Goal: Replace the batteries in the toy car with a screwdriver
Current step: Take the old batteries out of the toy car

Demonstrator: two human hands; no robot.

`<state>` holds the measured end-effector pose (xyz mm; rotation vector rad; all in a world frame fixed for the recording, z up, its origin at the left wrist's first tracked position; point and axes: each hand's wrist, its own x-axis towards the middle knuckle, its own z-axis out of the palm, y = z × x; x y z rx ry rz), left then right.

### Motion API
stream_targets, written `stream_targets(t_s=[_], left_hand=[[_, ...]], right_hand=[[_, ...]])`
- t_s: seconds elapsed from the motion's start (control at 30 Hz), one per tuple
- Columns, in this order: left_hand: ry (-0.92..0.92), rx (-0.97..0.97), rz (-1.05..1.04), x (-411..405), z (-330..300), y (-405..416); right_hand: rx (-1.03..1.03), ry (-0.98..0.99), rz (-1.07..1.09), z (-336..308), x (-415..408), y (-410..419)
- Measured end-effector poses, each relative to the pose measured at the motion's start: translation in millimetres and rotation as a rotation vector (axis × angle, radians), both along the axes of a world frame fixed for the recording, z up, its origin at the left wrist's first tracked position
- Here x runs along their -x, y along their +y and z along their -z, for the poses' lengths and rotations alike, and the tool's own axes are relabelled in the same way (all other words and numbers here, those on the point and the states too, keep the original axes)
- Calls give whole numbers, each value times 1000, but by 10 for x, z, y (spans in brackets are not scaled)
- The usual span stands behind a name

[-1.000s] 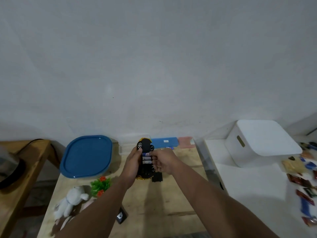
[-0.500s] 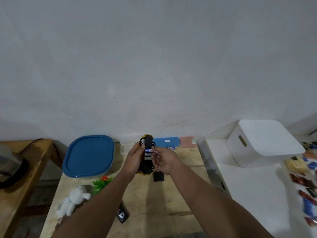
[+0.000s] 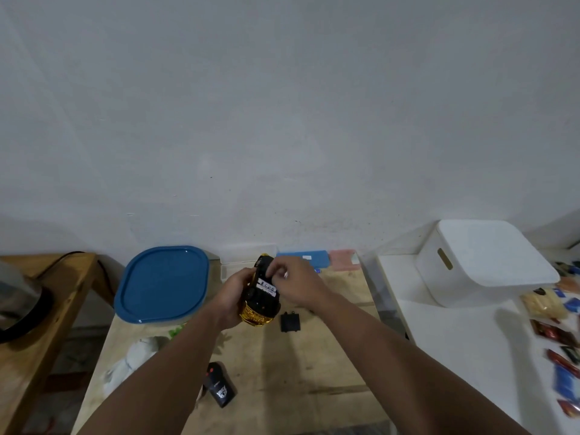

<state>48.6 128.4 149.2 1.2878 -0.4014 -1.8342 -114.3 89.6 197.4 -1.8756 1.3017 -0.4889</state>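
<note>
Right hand (image 3: 295, 282) now pinching over upturned toy car (image 3: 260, 296) bay, left hand (image 3: 233, 291) gripping body; battery swap underway.

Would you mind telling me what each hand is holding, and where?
Left hand grips the toy car by its side; right hand pinches something small at its underside.

Your right hand (image 3: 293, 282) has moved up from the middle of the black-and-gold toy car (image 3: 262, 293) to its far end, fingers (image 3: 276, 271) curled over the underside there. The batteries that showed in the open compartment a second ago are now hidden behind that hand; only a white label shows. Your left hand (image 3: 233, 293) has tilted the car, so its gold body faces you.
</note>
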Motion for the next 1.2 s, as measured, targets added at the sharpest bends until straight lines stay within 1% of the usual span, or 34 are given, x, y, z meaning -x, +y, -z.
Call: stream_targets(t_s=[0.03, 0.07, 0.13, 0.23, 0.5, 0.63, 0.83, 0.9, 1.0, 1.1, 1.2], left_hand=[[16, -1, 1, -6, 5, -5], [22, -2, 12, -7, 3, -4], [22, -8, 25, 2, 4, 4], [1, -24, 18, 7, 26, 10], [-16, -58, 53, 23, -37, -16], [51, -26, 30, 133, -98, -27], [-1, -42, 73, 107, -111, -58], [10, -43, 69, 116, -117, -23], [60, -43, 31, 72, -111, -17], [57, -42, 22, 30, -132, -19], [54, -42, 12, 27, -133, -18]], right_hand=[[74, 77, -122, 44, 15, 28], [118, 102, -179, 84, 31, 45], [201, 105, -210, 121, 56, 56], [327, 159, -272, 164, 76, 57], [449, 239, -351, 158, 122, 50], [472, 300, -400, 14, 80, -62], [461, 306, -439, -27, 67, -102], [457, 305, -451, 14, 89, -102], [456, 242, -399, 133, 151, -84], [416, 159, -329, 196, 175, -71], [436, 120, -323, 183, 160, -61]])
